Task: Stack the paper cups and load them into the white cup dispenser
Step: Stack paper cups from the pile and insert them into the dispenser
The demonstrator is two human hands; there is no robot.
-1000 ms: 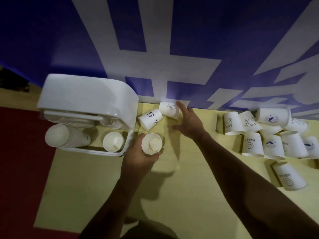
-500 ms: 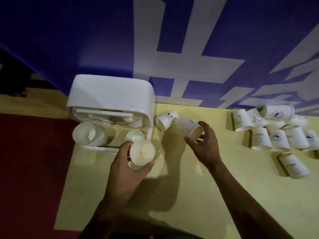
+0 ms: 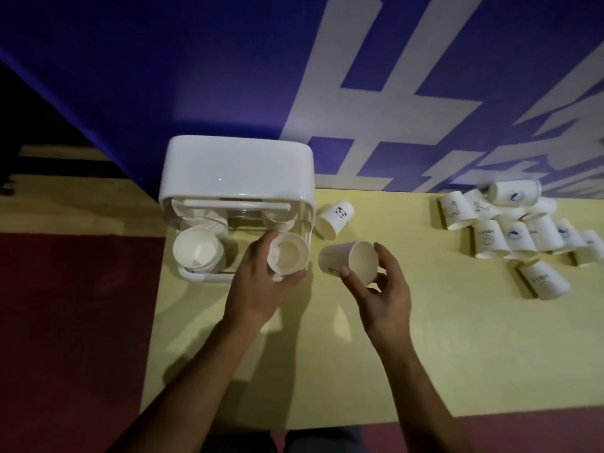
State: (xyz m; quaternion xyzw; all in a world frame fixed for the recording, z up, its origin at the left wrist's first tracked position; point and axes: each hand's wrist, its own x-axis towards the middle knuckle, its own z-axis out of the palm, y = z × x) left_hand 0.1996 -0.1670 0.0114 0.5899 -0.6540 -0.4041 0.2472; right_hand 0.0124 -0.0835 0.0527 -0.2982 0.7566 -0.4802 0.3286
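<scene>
The white cup dispenser (image 3: pixel 238 171) stands at the table's back left, its open front facing me, with a stack of paper cups (image 3: pixel 198 251) in its left slot. My left hand (image 3: pixel 258 286) grips a paper cup (image 3: pixel 289 256), mouth up, just in front of the dispenser's right slot. My right hand (image 3: pixel 380 294) holds a second paper cup (image 3: pixel 351 261) tilted on its side, mouth toward me, close to the right of the first. A panda-printed cup (image 3: pixel 335 217) lies on its side beside the dispenser.
A pile of several printed paper cups (image 3: pixel 519 230) lies at the right of the yellow table (image 3: pixel 327 354), some upside down, some on their sides. A blue wall with white shapes runs behind. Dark red floor lies to the left.
My right hand has picked a cup off the table near the wall and brought it toward me, beside the cup in my left hand. The left hand stayed by the dispenser.
</scene>
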